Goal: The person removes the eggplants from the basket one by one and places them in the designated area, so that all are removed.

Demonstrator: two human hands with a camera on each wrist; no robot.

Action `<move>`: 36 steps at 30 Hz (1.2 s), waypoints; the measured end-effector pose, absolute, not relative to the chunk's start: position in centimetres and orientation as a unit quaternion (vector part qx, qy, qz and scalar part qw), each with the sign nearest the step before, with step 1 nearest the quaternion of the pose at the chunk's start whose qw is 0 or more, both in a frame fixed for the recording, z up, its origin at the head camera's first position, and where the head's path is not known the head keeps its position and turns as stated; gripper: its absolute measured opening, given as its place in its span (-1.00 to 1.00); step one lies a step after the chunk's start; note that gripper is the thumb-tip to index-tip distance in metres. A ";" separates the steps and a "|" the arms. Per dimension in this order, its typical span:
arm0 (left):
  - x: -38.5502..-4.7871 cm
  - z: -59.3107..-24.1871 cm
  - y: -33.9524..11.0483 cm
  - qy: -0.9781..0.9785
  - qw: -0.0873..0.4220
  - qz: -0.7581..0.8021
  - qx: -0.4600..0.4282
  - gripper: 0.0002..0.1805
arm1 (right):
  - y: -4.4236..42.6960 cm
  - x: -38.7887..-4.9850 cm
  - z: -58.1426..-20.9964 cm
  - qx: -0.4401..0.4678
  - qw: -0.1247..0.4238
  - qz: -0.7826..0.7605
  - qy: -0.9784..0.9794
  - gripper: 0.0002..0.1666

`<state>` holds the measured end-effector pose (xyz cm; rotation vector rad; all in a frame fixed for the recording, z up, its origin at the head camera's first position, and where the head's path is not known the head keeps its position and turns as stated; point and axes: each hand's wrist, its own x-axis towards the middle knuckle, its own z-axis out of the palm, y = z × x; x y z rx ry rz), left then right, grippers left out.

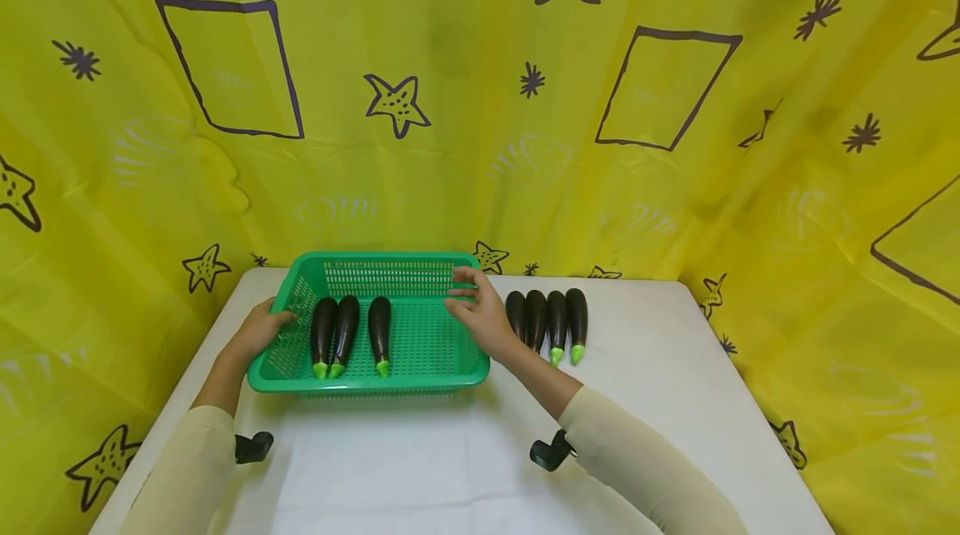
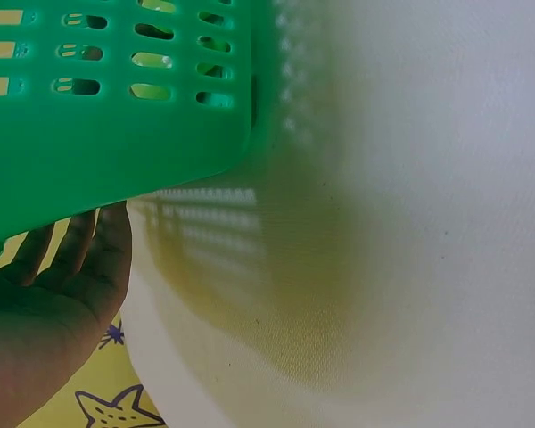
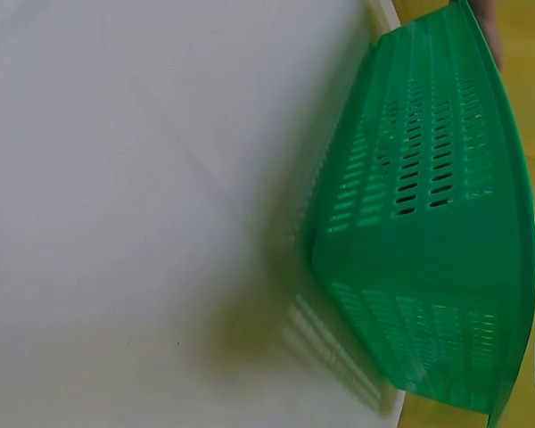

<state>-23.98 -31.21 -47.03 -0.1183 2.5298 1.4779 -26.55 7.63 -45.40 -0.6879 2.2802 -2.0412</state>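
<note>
A green plastic basket (image 1: 367,386) with slotted sides is over the white table, three dark eggplants inside: two side by side at the left (image 1: 322,333) and one nearer the middle (image 1: 379,333). My left hand (image 1: 260,330) grips its left rim, thumb inside and fingers under the lip outside, as the left wrist view shows. Over the basket's right end, my right hand (image 1: 486,320) hovers with fingers loosely bent and nothing in them. Right of the basket, several more eggplants (image 1: 577,320) lie in a row on the table, partly hidden by that hand.
The white table (image 1: 645,427) runs up to a yellow curtain (image 1: 450,177) printed with stars and frames, which encloses the back and sides. Black wrist mounts (image 1: 551,452) stick out at both forearms. Under the basket its shadow falls on the tabletop.
</note>
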 end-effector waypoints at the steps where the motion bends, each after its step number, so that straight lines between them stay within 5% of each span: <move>1: -24.0 -47.0 -31.2 0.858 0.103 0.501 -0.040 -0.35 | 7.5 -26.6 -45.4 -0.217 0.006 -0.652 0.727 -0.37; 36: -24.3 -47.2 -31.2 0.860 0.091 0.501 -0.025 -0.34 | 3.5 -28.5 -46.7 -0.208 0.092 -0.618 0.752 -0.32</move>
